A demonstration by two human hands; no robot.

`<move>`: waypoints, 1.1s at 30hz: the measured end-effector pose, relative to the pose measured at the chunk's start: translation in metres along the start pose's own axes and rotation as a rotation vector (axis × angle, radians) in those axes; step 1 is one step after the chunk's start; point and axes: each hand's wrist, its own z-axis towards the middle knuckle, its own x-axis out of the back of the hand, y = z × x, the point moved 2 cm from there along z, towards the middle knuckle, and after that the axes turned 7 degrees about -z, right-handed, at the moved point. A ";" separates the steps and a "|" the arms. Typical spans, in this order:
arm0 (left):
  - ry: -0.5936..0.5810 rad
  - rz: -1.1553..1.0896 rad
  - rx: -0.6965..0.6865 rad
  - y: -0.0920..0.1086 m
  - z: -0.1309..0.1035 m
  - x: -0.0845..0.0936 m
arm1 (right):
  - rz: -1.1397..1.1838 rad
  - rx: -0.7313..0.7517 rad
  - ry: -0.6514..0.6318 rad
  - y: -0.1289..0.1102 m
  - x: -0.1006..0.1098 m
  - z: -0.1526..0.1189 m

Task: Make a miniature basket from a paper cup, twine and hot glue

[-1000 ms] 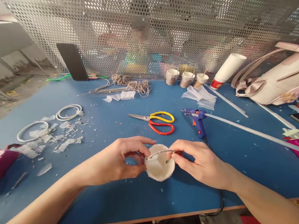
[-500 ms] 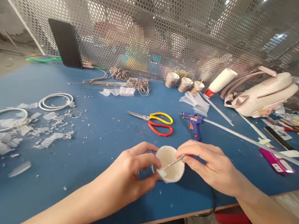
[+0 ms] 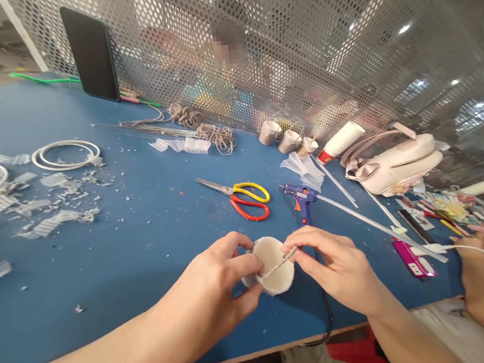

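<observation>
A small whitish cup [image 3: 277, 263] is tilted so its open mouth faces me, near the table's front edge. My left hand [image 3: 223, 279] grips its left wall, with fingers at the rim. Across the mouth runs a thin grey twisted cord [image 3: 280, 264], pinched at its right end by my right hand [image 3: 331, 261]; its other end meets the left fingers. Beyond the cup lie scissors [image 3: 243, 197] with one yellow and one red handle. A blue glue gun [image 3: 300, 199] with a long clear glue stick [image 3: 377, 226] rests to the right of them.
White hoops [image 3: 68, 155] and torn white scraps [image 3: 59, 220] litter the left. At the back are grey cord bundles [image 3: 215, 136], a leaning phone [image 3: 91, 53], three small cups [image 3: 269, 132], a paper-cup stack [image 3: 342, 139] and a pink bag [image 3: 401, 162]. Another person's hands [image 3: 475, 257] are at the right.
The view has shifted, so the table items sit further left and the other person's hands show more. Both my hands keep their hold on the cup and cord.
</observation>
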 end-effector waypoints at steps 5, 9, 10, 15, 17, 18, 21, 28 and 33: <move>-0.021 0.097 0.039 0.004 -0.004 -0.003 | -0.018 -0.039 -0.017 0.003 -0.001 -0.006; 0.009 0.131 0.035 0.005 -0.005 -0.005 | -0.023 -0.043 -0.022 0.005 -0.003 -0.010; 0.017 0.136 0.033 0.005 -0.006 -0.005 | -0.019 -0.039 -0.021 0.005 -0.003 -0.010; 0.028 0.153 0.032 0.008 -0.006 -0.004 | 0.004 -0.002 -0.044 0.006 -0.005 -0.012; 0.028 0.152 0.038 0.010 -0.005 -0.002 | 0.003 0.033 -0.057 0.006 -0.004 -0.014; 0.024 0.148 0.044 0.011 -0.005 -0.001 | -0.005 0.052 -0.061 0.006 -0.004 -0.014; 0.016 0.121 0.049 0.013 -0.004 0.001 | -0.053 0.097 -0.061 0.005 -0.003 -0.015; -0.014 0.078 0.076 0.017 -0.002 0.004 | 0.046 0.095 -0.003 0.008 -0.004 -0.011; -0.006 0.098 0.085 0.020 -0.001 0.003 | 0.072 0.109 0.019 0.010 -0.003 -0.013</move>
